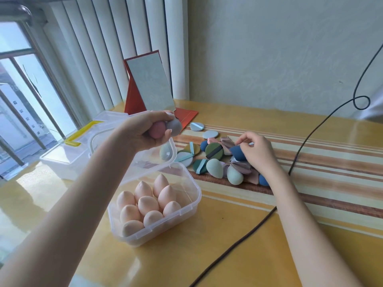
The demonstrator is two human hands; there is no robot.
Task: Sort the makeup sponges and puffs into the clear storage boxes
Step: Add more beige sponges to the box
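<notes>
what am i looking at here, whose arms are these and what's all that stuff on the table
One picture, taken by a camera worn on a person's head, looking down at their own bare arms. No machine is involved. The left hand holds a pink sponge and a grey sponge above an open clear box filled with peach sponges. The right hand pinches a navy sponge from a loose pile of puffs and sponges on the yellow table. A second clear box, a mirror and a black cable are also there.
</notes>
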